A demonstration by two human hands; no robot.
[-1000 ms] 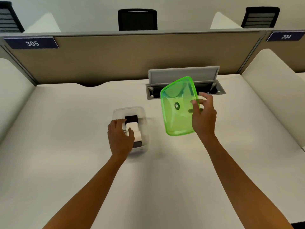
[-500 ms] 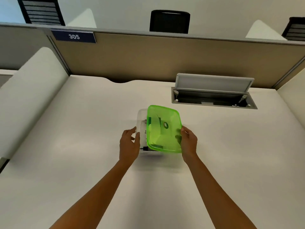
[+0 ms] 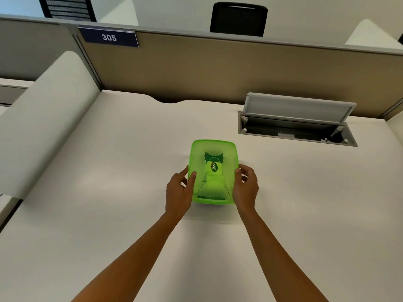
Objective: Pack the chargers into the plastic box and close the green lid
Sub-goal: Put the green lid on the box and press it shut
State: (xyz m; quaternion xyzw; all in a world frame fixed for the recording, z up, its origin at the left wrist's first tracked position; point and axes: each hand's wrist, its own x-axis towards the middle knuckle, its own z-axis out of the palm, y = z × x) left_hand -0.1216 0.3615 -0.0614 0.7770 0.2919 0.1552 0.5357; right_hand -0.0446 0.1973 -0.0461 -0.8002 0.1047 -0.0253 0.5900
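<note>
Now green lid (image 3: 213,153) translucent, covering box.

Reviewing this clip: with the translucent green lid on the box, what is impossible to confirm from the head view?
- Clear plastic box: almost wholly covered by the translucent green lid.
- Chargers: only tinted shapes through the lid; count unclear.
- Lid seal: side edges covered by left hand and right hand.

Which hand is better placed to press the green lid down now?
Probably the left hand: its thumb already lies on the green lid, while the right hand only touches the edge.
</note>
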